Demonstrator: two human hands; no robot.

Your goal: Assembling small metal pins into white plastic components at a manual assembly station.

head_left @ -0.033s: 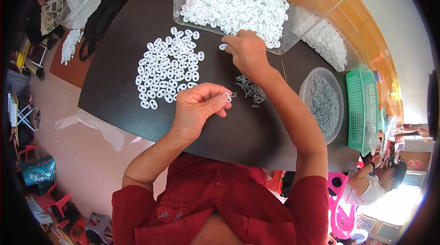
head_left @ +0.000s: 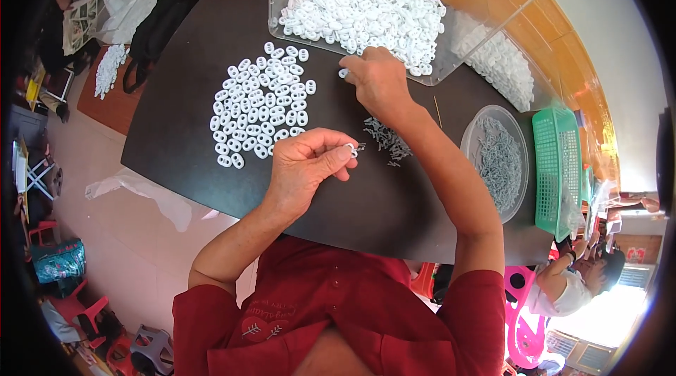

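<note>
My left hand (head_left: 304, 165), over the middle of the dark table, pinches a small white oval plastic piece (head_left: 352, 151) between thumb and fingers. Thin grey screws (head_left: 361, 146) stick out from its right side. My right hand (head_left: 379, 80) is farther off, at the near edge of a clear plastic bin (head_left: 278, 29) heaped with white pieces. Its thumb and fingers close on another white oval piece (head_left: 343, 73), partly hidden by the fingertips. To the left of my hands, many two-holed white pieces (head_left: 260, 101) lie spread on the table.
A loose heap of grey screws (head_left: 386, 140) lies beneath my right forearm, with a thin stick (head_left: 437, 111) beside it. At the right stand a round clear tub (head_left: 524, 158) of screws and a green basket (head_left: 556, 122). A person (head_left: 563, 295) sits beyond the right end.
</note>
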